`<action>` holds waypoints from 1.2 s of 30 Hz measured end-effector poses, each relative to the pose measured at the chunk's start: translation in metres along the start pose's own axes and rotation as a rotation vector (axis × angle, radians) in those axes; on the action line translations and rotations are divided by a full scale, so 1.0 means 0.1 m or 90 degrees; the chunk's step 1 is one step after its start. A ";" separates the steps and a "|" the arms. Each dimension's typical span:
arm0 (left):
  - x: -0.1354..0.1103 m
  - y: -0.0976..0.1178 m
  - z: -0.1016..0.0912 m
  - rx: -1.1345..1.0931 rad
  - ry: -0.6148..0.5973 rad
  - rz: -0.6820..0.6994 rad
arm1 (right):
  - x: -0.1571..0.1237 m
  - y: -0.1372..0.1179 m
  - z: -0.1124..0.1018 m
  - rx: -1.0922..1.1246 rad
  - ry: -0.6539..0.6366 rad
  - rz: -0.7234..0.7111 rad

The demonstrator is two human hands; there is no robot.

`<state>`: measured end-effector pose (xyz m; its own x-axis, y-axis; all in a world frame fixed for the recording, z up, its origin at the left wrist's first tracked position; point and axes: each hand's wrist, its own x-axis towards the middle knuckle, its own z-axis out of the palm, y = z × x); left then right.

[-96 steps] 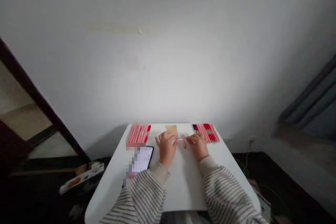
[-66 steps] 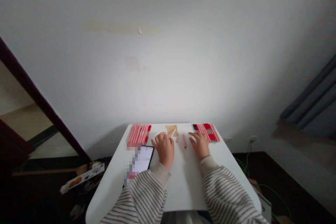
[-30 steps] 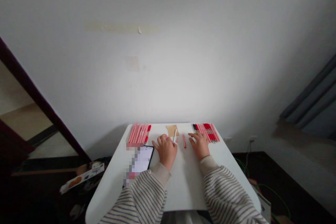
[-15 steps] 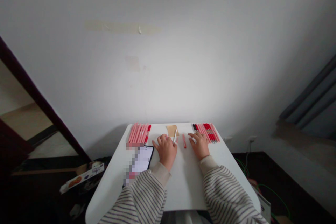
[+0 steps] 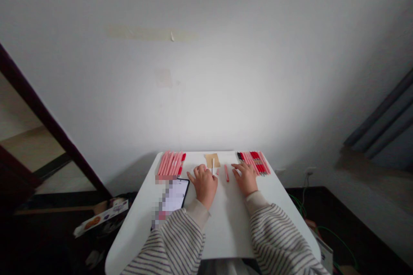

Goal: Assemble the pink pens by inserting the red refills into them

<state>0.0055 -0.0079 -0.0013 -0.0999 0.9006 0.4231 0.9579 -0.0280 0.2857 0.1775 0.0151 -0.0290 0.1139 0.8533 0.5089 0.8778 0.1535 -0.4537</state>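
Observation:
My left hand [image 5: 204, 183] is closed on a thin white pen refill [image 5: 213, 166] that points up and away from me, over the near edge of a small brown paper slip [image 5: 212, 160]. My right hand [image 5: 245, 178] lies flat on the white table [image 5: 226, 223] with fingers spread and nothing in it. Between the hands lie a red pen part [image 5: 226, 173] and a tiny pink piece [image 5: 217, 172]. Beside my right fingers sits a row of red and pink pens [image 5: 254, 162]. A row of pink pens [image 5: 171, 163] lies at the far left.
A phone [image 5: 171, 200] with a lit screen lies on the table left of my left hand. The table stands against a white wall. A flat printed box [image 5: 100, 219] lies on the dark floor to the left, and cables [image 5: 318, 227] run on the right.
The two hands were together on the refill; my right hand let go and settled flat. My left hand kept the refill and turned it upright over the brown slip.

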 end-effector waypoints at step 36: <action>0.00 0.00 0.01 -0.005 0.010 0.008 | 0.01 -0.03 -0.04 0.005 -0.020 0.015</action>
<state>0.0056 -0.0073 -0.0022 -0.0925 0.8931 0.4403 0.9571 -0.0422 0.2867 0.1768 0.0132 -0.0246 0.1194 0.8721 0.4745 0.8715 0.1369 -0.4710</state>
